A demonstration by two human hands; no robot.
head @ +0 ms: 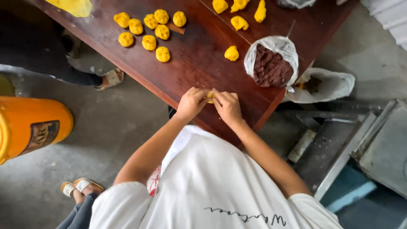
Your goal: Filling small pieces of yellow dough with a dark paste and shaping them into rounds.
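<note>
Right now both hands, left (191,103) and right (227,106), are pinched together on 1 small yellow dough piece (210,96) at the near edge of the dark wooden surface (199,59). Even fingertip pressure looks wise, to avoid tearing it. At 2 o'clock, a white plastic bag (277,46) holds dark brown filling (271,68); another bag (330,85) lies beyond, contents unclear.

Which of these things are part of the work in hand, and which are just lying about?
In use: left hand and right hand pinching a yellow dough piece; shaped yellow balls; bag of dark brown filling; wooden table.

Lying about: orange bucket; metal trays.
</note>
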